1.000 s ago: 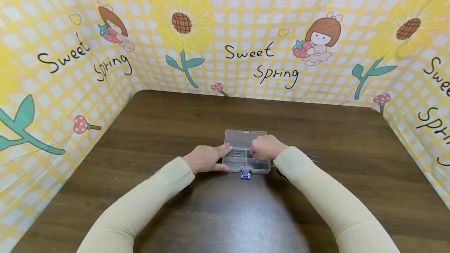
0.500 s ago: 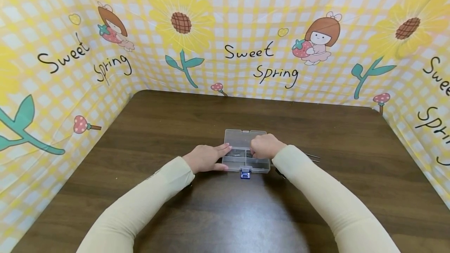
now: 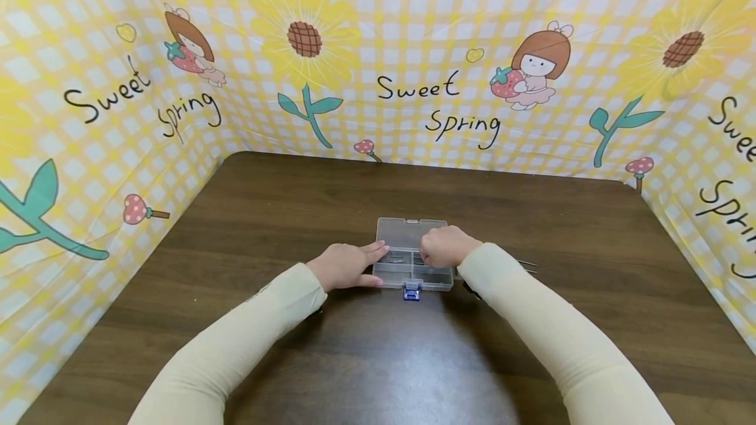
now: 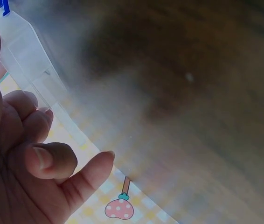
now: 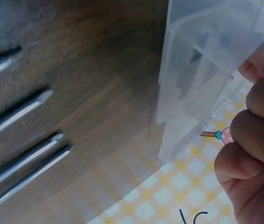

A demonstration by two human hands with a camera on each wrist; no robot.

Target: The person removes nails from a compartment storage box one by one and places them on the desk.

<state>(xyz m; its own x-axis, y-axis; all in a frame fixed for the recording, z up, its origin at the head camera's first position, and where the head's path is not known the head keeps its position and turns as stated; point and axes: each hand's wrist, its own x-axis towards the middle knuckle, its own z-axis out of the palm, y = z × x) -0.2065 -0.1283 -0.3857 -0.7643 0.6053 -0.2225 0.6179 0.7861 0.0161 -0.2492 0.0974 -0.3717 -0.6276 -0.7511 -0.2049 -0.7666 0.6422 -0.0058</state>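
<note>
A clear plastic compartment box (image 3: 394, 276) sits on the table with its lid (image 3: 401, 231) raised at the back and a blue latch (image 3: 411, 292) at the front. Small slim metal pieces (image 3: 398, 260) lie in its back left compartment. My left hand (image 3: 345, 265) braces the box's left side, thumb at the front corner and straight fingers at the back. In the left wrist view some of its other fingers bend loosely. My right hand (image 3: 447, 246) reaches down into the back right compartment with curled fingers. Its fingertips are hidden, so I cannot tell whether they pinch anything.
Several thin metal rods (image 5: 24, 114) lie on the brown wooden table (image 3: 307, 195) to the right of the box, partly behind the right sleeve (image 3: 531, 307). A yellow checked cloth (image 3: 413, 31) with printed flowers walls in the back and both sides.
Both hands and the box stay in nearly the same place. The right wrist shifts very slightly; nothing is visibly picked up or let go.
</note>
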